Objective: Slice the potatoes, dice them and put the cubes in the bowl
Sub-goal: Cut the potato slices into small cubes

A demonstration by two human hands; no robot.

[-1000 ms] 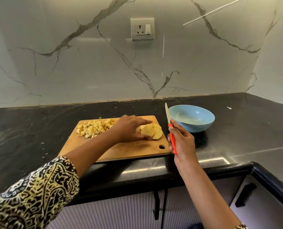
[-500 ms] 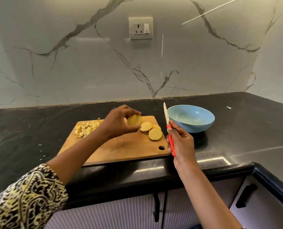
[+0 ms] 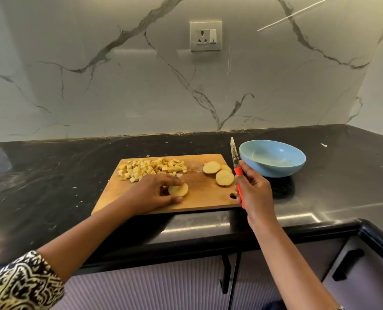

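Lowered from mid-air, the potato slice [image 3: 178, 189] now lies at the middle of the cutting board [image 3: 208, 198], pinched by the left hand [image 3: 154, 193]. Two more slices [image 3: 218, 173] sit toward the right, cubes [image 3: 152, 168] at upper left. Right hand [image 3: 254, 193] grips the knife [image 3: 237, 171], blade up, beside the blue bowl [image 3: 273, 158].

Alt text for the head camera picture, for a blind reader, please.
A left hand holds a potato slice on a cutting board while the right hand holds an orange-handled knife upright. Potato cubes and more slices lie on the board, a blue bowl beside it.
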